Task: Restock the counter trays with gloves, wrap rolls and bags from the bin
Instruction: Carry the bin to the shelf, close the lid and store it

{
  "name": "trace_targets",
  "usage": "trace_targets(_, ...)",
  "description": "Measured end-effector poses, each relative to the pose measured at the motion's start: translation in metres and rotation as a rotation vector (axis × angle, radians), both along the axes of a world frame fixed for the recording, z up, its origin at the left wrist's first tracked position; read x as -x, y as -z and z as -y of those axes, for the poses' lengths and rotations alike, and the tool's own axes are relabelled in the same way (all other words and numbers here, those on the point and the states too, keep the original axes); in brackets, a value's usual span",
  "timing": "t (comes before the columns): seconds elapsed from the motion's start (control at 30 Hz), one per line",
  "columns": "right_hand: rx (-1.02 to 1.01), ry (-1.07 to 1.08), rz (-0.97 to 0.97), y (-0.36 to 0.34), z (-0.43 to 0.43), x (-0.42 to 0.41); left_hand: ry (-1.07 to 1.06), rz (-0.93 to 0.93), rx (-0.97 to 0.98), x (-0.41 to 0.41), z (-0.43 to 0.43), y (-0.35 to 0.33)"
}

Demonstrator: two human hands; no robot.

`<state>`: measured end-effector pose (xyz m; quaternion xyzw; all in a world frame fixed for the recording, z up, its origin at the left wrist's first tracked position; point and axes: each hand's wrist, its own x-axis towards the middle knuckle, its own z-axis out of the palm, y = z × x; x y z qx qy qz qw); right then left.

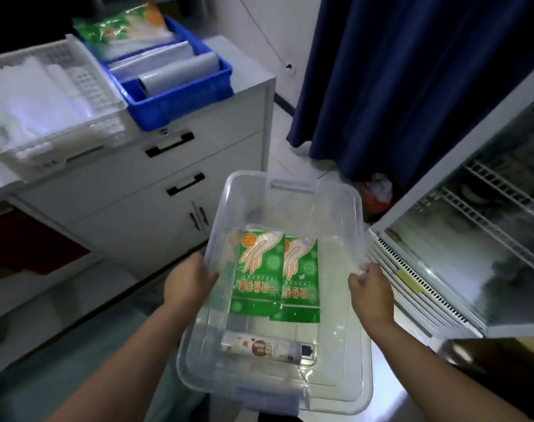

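I hold a clear plastic bin (293,190) in front of me, above the floor. My left hand (189,281) grips its left rim and my right hand (370,289) grips its right rim. Inside lie two green glove packs (259,269) side by side and one white wrap roll (265,348) nearer to me. On the counter at upper left stand a white lattice tray (86,77) with clear bags and a blue tray (180,102) holding a grey roll (174,74), flat bags and a green glove pack (119,25).
The grey cabinet (168,184) with drawers and black handles is left of the bin. A glass-door fridge (472,239) with wire shelves stands at the right. A dark blue curtain (412,71) hangs behind, with a red-bagged bin (378,193) at its foot.
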<state>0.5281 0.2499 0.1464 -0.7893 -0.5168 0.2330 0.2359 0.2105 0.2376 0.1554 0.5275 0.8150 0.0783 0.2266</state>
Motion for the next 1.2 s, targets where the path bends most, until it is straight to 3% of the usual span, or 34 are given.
trace_targets(0.2,0.047,-0.04,0.04,-0.03,-0.051,-0.075,0.02,0.036,-0.038,-0.068,-0.058,-0.022)
trace_targets(0.43,0.044,-0.027,0.02,-0.041,-0.134,-0.106,0.019,0.066,-0.096,-0.096,-0.149,-0.027)
trace_targets(0.77,0.043,0.011,0.089,-0.062,-0.308,-0.11,0.121,0.177,-0.061,-0.101,-0.345,-0.016)
trace_targets(1.2,0.008,0.076,0.133,-0.096,-0.538,-0.141,0.196,0.202,-0.222,-0.128,-0.583,-0.053)
